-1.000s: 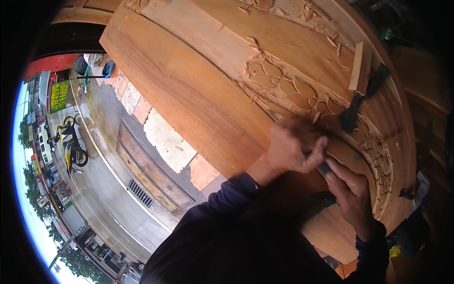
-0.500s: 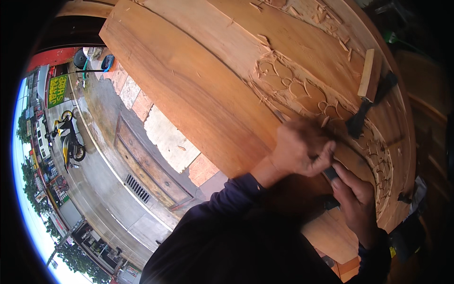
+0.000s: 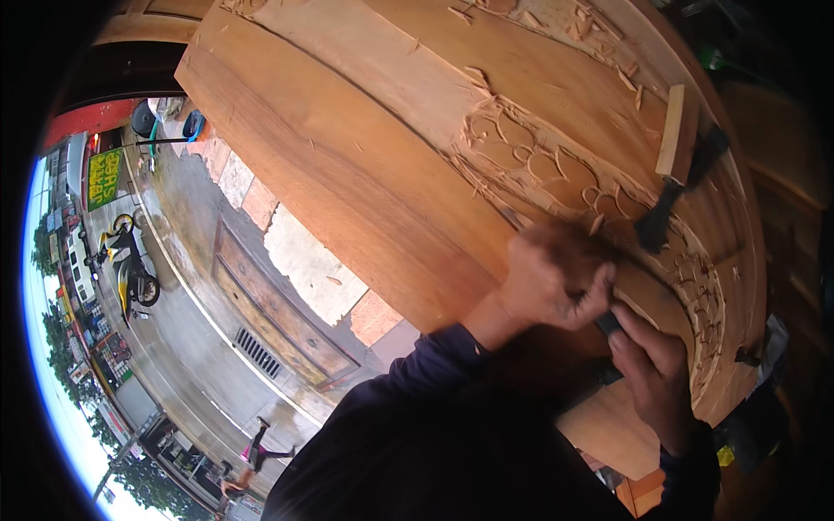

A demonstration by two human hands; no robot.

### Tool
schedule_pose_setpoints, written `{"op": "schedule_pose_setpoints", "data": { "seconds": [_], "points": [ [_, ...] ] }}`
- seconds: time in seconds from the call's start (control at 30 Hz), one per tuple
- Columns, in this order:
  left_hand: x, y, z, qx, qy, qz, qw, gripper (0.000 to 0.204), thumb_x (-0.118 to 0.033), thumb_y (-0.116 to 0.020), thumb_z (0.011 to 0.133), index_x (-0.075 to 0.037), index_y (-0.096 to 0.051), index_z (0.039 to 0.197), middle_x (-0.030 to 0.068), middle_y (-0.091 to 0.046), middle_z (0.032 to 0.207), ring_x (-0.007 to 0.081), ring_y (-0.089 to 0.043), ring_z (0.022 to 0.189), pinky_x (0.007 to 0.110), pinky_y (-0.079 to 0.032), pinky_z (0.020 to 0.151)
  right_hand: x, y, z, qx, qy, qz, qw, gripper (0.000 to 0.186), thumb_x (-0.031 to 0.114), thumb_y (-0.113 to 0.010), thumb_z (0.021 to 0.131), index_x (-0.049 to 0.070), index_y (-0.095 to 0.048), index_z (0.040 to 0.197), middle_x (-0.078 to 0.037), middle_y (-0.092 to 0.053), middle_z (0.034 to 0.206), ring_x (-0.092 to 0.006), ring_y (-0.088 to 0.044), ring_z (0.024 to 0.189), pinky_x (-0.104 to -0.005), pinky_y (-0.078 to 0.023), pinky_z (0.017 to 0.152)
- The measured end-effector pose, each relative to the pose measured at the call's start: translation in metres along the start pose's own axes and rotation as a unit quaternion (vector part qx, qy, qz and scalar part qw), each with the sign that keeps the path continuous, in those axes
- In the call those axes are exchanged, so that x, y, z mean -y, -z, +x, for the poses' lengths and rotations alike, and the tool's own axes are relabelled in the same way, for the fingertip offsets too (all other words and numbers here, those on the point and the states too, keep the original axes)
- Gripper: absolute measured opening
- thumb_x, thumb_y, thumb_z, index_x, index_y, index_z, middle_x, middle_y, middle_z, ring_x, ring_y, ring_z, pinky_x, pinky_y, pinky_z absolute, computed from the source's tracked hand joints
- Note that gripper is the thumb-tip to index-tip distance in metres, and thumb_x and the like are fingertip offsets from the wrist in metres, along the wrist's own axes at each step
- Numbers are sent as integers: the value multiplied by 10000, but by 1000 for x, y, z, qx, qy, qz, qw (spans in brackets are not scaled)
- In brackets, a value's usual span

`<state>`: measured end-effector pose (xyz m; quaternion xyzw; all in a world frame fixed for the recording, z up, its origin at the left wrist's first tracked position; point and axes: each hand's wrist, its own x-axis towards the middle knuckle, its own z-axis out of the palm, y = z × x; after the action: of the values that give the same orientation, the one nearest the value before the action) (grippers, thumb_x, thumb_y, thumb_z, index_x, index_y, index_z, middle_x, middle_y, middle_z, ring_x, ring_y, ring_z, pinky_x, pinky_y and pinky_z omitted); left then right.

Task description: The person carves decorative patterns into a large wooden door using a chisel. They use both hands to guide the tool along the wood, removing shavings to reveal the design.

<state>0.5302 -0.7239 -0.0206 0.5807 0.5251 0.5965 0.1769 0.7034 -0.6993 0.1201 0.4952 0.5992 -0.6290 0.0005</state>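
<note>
My left hand (image 3: 556, 273) is closed in a fist over the carved wooden panel (image 3: 365, 156), its fingers partly blurred and in shadow. My right hand (image 3: 647, 356) is closer to me, its fingers closed on the dark shaft of what looks like a carving chisel (image 3: 609, 324). That shaft runs up into my left fist, so both hands are on it. The blade end is hidden. Under and beyond the fists lies a carved band of scrolls and loops (image 3: 521, 152), strewn with curled shavings.
A pale wooden block (image 3: 676, 135) with dark metal parts (image 3: 656, 221) rests on the panel's far right. More shavings (image 3: 608, 26) lie at the top. Left of the panel are broken floor tiles (image 3: 304, 260), a street with a parked motorcycle (image 3: 130, 269), and a passing person (image 3: 254, 451).
The view has shifted slightly. My hands keep nearly the same place on the panel. A person has come into sight on the street at lower left.
</note>
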Motion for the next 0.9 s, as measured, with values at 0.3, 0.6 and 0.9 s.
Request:
{"op": "schedule_pose_setpoints", "data": {
  "seconds": [0.3,0.6,0.9],
  "points": [
    [3,5,-2,-1,-12,-5,1000,155,-139,-691,822,-104,-695,671,66,-678,685,278,-641,592,377,-476,533,20,6,-6,14,-110,27,993,407,72,-543,1064,-9,-578,1462,27,-521,769,-45,-467,711,-234,-387,639],
    [3,0,1,-2,-3,4,1000,145,-123,-691,817,-100,-703,674,82,-692,693,281,-641,572,372,-481,538,4,4,3,3,-42,-18,999,363,30,-585,1023,-35,-632,1377,-97,-672,885,-107,-620,779,-270,-490,729],
    [3,1,0,1,21,28,999,202,-136,-713,797,-126,-662,602,57,-631,603,286,-611,533,396,-469,517,-11,27,-12,-158,328,-119,924,269,184,-458,1023,-2,-648,980,-187,-683,1089,-363,-657,1010,-462,-529,950]
  ]
}}
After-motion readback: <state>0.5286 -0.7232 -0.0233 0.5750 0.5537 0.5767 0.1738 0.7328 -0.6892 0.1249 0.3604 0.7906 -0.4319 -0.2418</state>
